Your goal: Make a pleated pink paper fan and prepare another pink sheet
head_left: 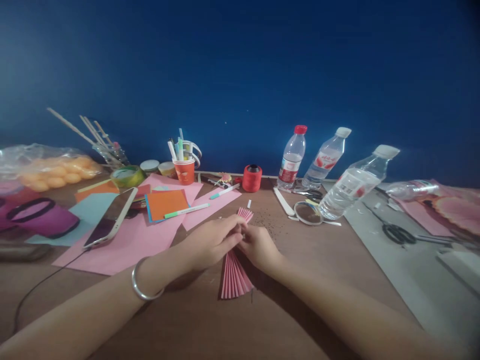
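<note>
A pink pleated paper fan [233, 277] lies on the brown table [195, 320], its folds spreading toward me and its far end [245, 214] poking out beyond my fingers. My left hand [210, 242], with a silver bangle at the wrist, is closed on the middle of the fan. My right hand [258, 246] pinches the same middle part from the other side. Both hands meet at the fan's narrow waist.
Pink paper sheets [123, 245], an orange sheet [165, 204], a phone [110, 217] and pens lie at left. An orange cup of pens [184, 170], red thread spool [252, 178], three water bottles [292, 157], tape roll [307, 212] and scissors [397, 233] stand behind and right.
</note>
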The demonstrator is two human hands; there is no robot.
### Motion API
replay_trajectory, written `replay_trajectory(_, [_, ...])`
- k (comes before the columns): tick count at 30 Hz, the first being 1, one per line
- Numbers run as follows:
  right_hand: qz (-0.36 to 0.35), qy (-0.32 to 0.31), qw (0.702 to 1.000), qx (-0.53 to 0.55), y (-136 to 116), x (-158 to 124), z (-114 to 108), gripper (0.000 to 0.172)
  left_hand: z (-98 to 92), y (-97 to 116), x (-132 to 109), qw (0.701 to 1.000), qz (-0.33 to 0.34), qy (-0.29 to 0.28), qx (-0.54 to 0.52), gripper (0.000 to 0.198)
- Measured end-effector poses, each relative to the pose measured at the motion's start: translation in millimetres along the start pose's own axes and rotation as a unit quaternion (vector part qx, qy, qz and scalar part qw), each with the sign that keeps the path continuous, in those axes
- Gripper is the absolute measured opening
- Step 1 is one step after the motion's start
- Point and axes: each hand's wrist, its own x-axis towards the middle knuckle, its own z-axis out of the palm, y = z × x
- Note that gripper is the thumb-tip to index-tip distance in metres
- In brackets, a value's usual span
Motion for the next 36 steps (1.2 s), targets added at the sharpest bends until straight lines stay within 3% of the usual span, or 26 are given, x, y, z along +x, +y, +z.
replay_trajectory(4, [0.016,0.035,0.994,0.105,0.5,4.0,-4.1,0.014,-2.1,-1.5,11.2,0.983,-0.094,0.124,-0.095,0.016])
replay_trajectory(9, [-0.001,0.039,0.975,0.218,-1.9,1.1,-12.0,0.013,18.4,-18.0,6.2,0.977,-0.134,0.032,-0.163,0.031])
replay_trajectory(15, [-0.009,0.069,0.975,0.21,-0.8,-3.2,-15.5,0.014,42.2,-21.5,-0.4,0.944,-0.09,0.058,-0.312,0.038])
replay_trajectory(26, [-0.054,0.117,0.978,0.167,3.3,0.0,-31.2,0.018,39.3,-12.1,-9.1,0.933,-0.056,0.075,-0.348,0.026])
replay_trajectory(36, [-0.083,0.105,0.984,0.12,-0.6,-4.0,-34.9,0.012,45.6,-38.4,1.4,0.941,-0.063,0.079,-0.322,0.025])
